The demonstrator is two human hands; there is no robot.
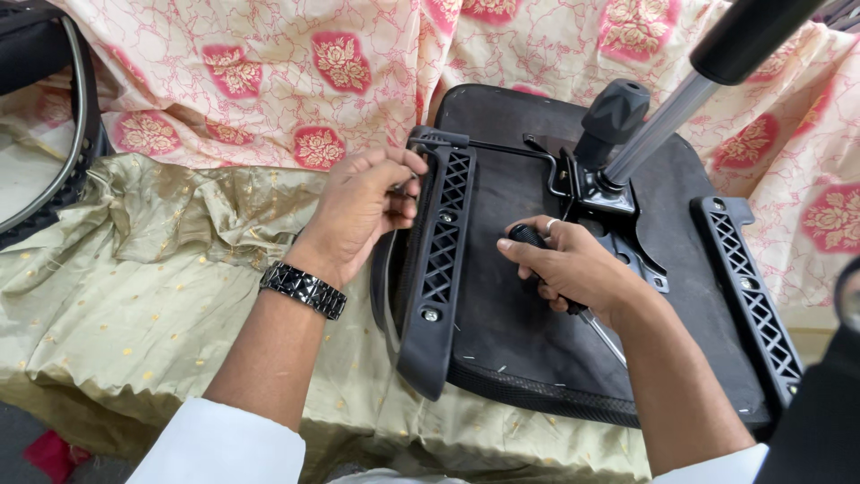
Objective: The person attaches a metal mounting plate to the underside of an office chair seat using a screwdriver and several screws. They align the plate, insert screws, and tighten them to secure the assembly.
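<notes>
An upturned black office chair seat (520, 305) lies on cloth, with its underside facing me. My left hand (363, 211) grips the top of the left black lattice armrest bracket (443, 260), which is bolted to the seat's edge. My right hand (573, 269) is closed around the black handle of a screwdriver (560, 278), whose metal shaft sticks out below my palm over the seat. A ring is on one finger of the right hand. A black watch band is on my left wrist.
The right lattice bracket (752, 296) sits on the seat's far side. A black tilt mechanism (609, 170) with a knob and a silver gas cylinder (663, 125) rises at the centre. Beige cloth (143, 269) and pink floral cloth (296, 63) cover the surface. A dark round frame (63, 134) lies at left.
</notes>
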